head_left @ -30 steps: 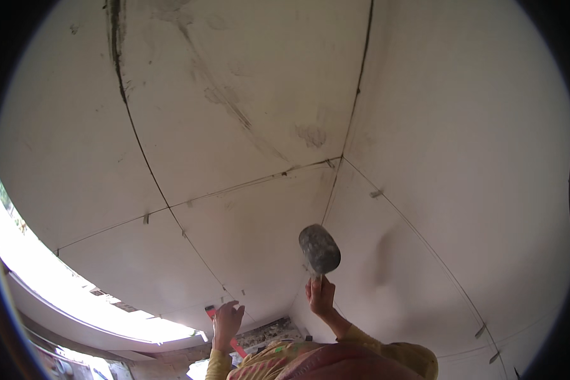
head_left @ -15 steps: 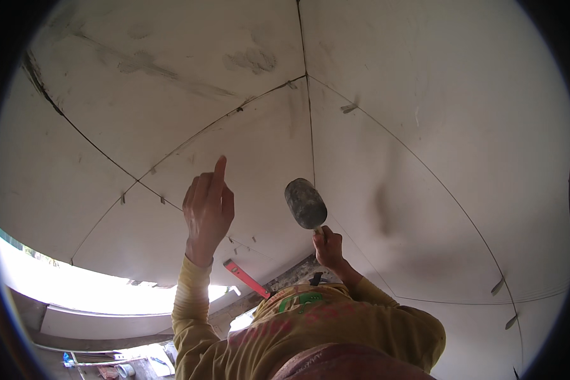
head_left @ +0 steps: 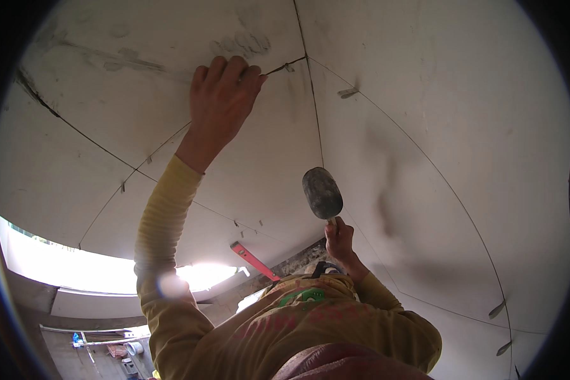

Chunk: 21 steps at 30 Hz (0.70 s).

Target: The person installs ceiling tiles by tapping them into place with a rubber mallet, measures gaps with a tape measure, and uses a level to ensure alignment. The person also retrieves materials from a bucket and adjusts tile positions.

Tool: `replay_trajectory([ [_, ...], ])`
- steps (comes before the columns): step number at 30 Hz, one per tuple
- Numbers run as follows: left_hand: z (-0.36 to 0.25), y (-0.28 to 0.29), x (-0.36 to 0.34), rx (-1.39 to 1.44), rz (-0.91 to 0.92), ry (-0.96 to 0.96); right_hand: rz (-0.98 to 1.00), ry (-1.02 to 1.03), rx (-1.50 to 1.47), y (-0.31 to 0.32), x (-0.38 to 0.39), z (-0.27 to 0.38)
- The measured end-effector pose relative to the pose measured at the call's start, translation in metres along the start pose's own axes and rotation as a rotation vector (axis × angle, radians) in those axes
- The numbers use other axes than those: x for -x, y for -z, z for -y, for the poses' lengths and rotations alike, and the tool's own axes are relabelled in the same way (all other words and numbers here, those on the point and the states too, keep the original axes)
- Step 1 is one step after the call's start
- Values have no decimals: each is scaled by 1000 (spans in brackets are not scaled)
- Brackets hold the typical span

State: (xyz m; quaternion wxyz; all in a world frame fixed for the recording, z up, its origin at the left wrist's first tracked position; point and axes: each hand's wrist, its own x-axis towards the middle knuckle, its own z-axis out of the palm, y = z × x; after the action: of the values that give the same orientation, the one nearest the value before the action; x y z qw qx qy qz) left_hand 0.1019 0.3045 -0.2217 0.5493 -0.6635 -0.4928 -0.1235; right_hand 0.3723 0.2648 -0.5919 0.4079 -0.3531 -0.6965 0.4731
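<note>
My left hand (head_left: 225, 104) is raised to the joint between large pale tiles (head_left: 259, 139). Its fingers are bent in against the joint, and the hand hides their tips and whatever they hold there. Lower and to the right, my right hand (head_left: 340, 240) grips the short visible stretch of handle of a rubber mallet (head_left: 323, 194). The mallet's dark, scuffed head points up and stands apart from the tiles. Small tile clips stick out of the joints: one clip (head_left: 289, 68) is just right of my left hand, another clip (head_left: 348, 93) lies farther right.
A red spirit level (head_left: 254, 260) leans near my chest. More clips (head_left: 497, 310) stick out at the lower right, and a clip (head_left: 123, 187) sits by a joint crossing at left. Past a bright opening (head_left: 95, 269), tools and a pipe piece (head_left: 134, 348) lie at the lower left.
My left hand has gone up to the tile joint, its pointing finger now bent in with the others. My right hand and the mallet have shifted slightly right and up.
</note>
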Motion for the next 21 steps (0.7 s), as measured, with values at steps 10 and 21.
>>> replay_trajectory([
  [10,-32,-39,5,-240,236,-156,-3,36,1,4,11,9],
  [21,-8,-37,-26,-108,103,-178,2,-15,53,23,16,-8],
])
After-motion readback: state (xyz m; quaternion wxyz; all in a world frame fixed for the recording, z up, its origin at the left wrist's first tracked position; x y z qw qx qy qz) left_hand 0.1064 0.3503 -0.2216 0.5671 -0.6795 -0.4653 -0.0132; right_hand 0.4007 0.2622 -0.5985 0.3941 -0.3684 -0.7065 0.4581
